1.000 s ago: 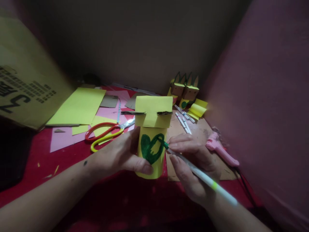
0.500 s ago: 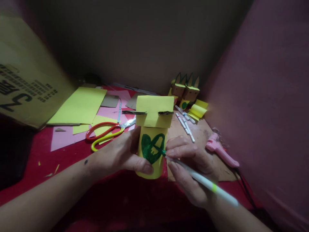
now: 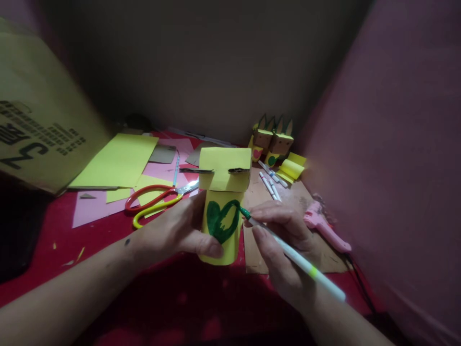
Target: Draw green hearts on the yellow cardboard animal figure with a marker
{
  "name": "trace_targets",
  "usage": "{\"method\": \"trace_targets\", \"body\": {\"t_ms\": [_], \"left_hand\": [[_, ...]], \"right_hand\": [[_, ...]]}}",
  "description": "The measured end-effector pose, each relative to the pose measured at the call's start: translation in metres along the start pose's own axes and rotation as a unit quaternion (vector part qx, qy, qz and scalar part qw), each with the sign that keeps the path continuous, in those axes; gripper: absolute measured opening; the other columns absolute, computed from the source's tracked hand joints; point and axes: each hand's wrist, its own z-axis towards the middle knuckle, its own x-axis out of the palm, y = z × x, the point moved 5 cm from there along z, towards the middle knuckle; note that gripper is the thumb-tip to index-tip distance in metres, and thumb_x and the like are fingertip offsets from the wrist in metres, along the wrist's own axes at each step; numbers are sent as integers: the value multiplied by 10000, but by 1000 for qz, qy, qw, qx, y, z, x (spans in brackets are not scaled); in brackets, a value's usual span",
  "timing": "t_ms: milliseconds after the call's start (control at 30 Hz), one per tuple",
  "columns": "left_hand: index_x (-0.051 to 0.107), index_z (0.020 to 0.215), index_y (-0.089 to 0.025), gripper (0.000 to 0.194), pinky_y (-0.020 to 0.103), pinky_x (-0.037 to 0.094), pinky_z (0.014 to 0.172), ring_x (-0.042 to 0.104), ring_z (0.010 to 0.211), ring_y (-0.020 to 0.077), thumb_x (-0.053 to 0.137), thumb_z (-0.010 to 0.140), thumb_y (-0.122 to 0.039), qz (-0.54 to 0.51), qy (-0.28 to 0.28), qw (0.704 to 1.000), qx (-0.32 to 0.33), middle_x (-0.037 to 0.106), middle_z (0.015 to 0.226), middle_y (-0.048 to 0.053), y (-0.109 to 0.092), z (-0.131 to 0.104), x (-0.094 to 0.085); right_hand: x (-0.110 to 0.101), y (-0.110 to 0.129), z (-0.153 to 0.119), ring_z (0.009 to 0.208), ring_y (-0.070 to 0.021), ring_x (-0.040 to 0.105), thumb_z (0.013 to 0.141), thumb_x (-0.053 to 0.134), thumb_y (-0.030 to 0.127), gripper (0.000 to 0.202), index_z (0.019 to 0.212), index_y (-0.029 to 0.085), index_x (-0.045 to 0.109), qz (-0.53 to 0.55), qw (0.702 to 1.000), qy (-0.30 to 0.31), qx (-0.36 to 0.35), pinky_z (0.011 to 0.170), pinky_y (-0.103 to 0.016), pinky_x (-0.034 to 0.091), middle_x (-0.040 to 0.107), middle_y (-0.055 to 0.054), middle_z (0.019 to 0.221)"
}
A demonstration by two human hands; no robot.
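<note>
My left hand (image 3: pixel 192 228) is wrapped round a yellow paper tube figure (image 3: pixel 221 252), its thumb across the lower front. The figure stands upright with a boxy yellow top and two dark cardboard edges sticking out of it. On its front is a green heart (image 3: pixel 216 226), filled on the left, with a bare yellow patch inside the right half. My right hand (image 3: pixel 284 235) grips a white marker (image 3: pixel 298 259) with a green tip. That tip touches or nearly touches the heart's upper right edge. The far fingers of my left hand are hidden behind the tube.
Scissors (image 3: pixel 154 199) with red and yellow handles lie at left by yellow paper (image 3: pixel 115 161). Several markers (image 3: pixel 270 185), finished-looking figures (image 3: pixel 275 139) and a pink glue gun (image 3: pixel 326 226) are at right. A large cardboard box (image 3: pixel 43 110) stands left.
The marker tip has moved from inside the heart's right half up to its upper right edge. More green now shows along the right lobe. The view has shifted slightly.
</note>
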Motion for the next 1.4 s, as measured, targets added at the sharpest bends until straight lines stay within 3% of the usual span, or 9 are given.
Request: {"method": "trace_targets", "body": {"t_ms": [167, 333, 533, 700, 933, 1100, 1267, 1400], "left_hand": [[557, 1409, -211, 747, 259, 579, 775, 705, 1183, 320, 919, 757, -189, 1, -7, 1000, -2, 760, 1243, 91, 0, 0, -2], [562, 1406, -207, 751, 273, 575, 765, 703, 1197, 337, 932, 752, -214, 6, -14, 1000, 1, 777, 1191, 92, 0, 1, -1], [575, 1396, -200, 743, 292, 575, 768, 704, 1187, 348, 938, 750, -244, 16, -20, 1000, 2, 777, 1165, 95, 0, 0, -1], [577, 1389, -209, 739, 295, 581, 834, 697, 1174, 329, 934, 743, -230, 20, -21, 1000, -2, 767, 1192, 92, 1, 1, -3], [644, 1244, -210, 618, 278, 572, 777, 684, 1047, 283, 958, 720, -302, 36, -39, 999, -9, 743, 1122, 68, -1, 1, -2], [646, 1296, -232, 655, 274, 572, 790, 684, 1059, 284, 964, 727, -303, 36, -37, 999, -6, 756, 1175, 72, 1, -1, -5], [643, 1333, -287, 676, 271, 567, 839, 672, 1133, 286, 968, 742, -330, 30, -25, 999, -10, 752, 1213, 36, 2, -2, -3], [655, 1314, -259, 653, 271, 579, 803, 682, 1107, 290, 959, 737, -296, 44, -28, 999, 2, 756, 1187, 55, 0, -1, -4]], "right_hand": [[3, 1, 0, 887, -186, 721, 927, 659, 66, 268, 1096, 269, 708, 9, 999, 28, -15, 753, -327, 636, 737, -29, 960], [0, -1, 0, 846, -148, 710, 937, 662, 48, 278, 1088, 274, 719, 6, 1000, -11, -1, 717, -273, 627, 728, -10, 950], [3, 2, 0, 885, -158, 716, 919, 662, 33, 311, 1117, 268, 710, 3, 1000, 14, -17, 736, -278, 634, 733, -18, 975], [4, -1, -1, 853, -151, 706, 934, 661, 49, 298, 1115, 283, 703, 10, 1000, 2, -2, 719, -271, 631, 726, -10, 968], [5, -2, -2, 908, -164, 719, 946, 676, 87, 254, 1113, 277, 699, 13, 1000, 7, -3, 750, -278, 634, 736, -24, 1000], [4, -3, -2, 879, -164, 701, 958, 650, 88, 252, 1115, 280, 691, 19, 1000, 0, -3, 704, -275, 621, 709, -24, 963], [5, -1, -4, 942, -189, 692, 940, 659, 86, 271, 1133, 273, 689, 15, 999, 13, -29, 756, -315, 619, 710, -35, 985], [5, -1, -5, 903, -175, 693, 960, 654, 91, 257, 1129, 280, 692, 18, 1000, 1, -10, 741, -300, 617, 712, -25, 982]]}}
